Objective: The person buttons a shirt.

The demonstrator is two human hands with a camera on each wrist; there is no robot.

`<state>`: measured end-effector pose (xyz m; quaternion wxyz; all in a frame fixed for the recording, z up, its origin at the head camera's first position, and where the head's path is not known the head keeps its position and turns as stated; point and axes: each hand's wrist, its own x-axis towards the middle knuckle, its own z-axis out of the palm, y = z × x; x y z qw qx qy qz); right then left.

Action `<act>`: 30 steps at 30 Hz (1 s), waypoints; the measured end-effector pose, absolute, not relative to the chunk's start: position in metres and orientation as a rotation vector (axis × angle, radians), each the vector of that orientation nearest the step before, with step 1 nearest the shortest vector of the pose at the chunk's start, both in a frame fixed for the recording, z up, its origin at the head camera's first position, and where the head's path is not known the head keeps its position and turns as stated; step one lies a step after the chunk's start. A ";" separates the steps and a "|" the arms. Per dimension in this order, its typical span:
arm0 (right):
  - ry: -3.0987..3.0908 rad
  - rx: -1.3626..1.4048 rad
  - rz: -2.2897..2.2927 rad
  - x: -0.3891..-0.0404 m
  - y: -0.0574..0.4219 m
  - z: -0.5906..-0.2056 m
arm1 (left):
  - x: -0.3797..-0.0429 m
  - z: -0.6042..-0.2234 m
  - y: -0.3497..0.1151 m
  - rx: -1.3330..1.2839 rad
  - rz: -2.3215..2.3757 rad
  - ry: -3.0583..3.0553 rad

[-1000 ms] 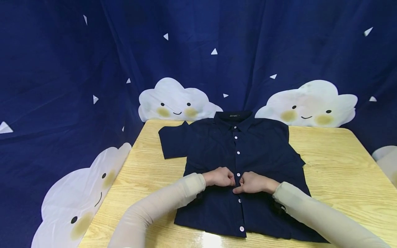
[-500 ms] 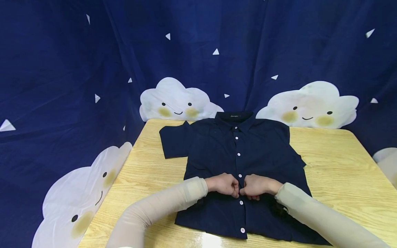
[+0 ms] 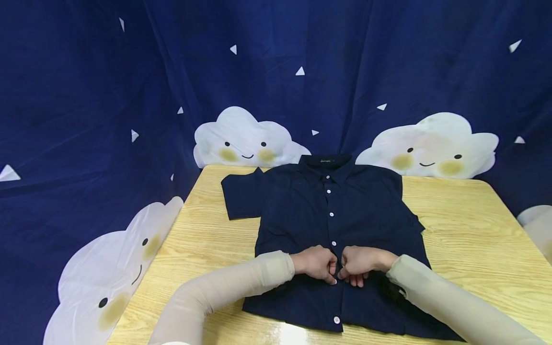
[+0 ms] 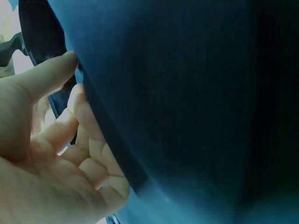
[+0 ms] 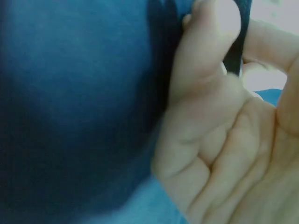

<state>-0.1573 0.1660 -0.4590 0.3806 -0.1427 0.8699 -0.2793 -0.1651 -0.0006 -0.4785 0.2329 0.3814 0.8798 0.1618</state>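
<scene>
A dark navy short-sleeved shirt (image 3: 293,211) lies front up, collar at the far side, with white buttons down its placket. Over the lower placket my left hand (image 3: 318,263) pinches the cloth edge between thumb and fingers. Facing it closely, my right hand (image 3: 363,262) grips the placket from the other side, its fingers curled. The left wrist view shows the thumb (image 4: 51,74) at the edge of the raised cloth (image 4: 177,93). Bent fingers (image 5: 201,112) hold the fabric in the right wrist view. The button between the hands is hidden; the bottom button (image 3: 337,320) shows below them.
The shirt lies on a light wood-grain table (image 3: 465,230). Behind and at the left hangs a blue curtain (image 3: 258,57) printed with smiling white clouds. Pale sleeves (image 3: 233,278) cover both forearms, and the right one crosses the shirt's lower corner.
Both hands have moved down the placket, from just below the fourth button to the one above the hem. The fingers have drawn together on the cloth there.
</scene>
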 end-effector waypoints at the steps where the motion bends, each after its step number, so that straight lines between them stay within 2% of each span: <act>1: 2.205 -0.366 -0.735 -0.156 0.167 -0.460 | -0.164 -0.479 0.000 1.056 0.440 2.413; 10: 2.159 -0.425 -0.866 -0.149 0.175 -0.463 | -0.155 -0.475 0.001 1.094 0.444 2.408; 21: 2.148 -0.432 -0.993 -0.142 0.172 -0.468 | -0.151 -0.469 0.003 0.739 0.564 2.346; 30: 2.183 -0.439 -0.999 -0.145 0.170 -0.466 | -0.160 -0.472 -0.001 0.637 0.823 2.075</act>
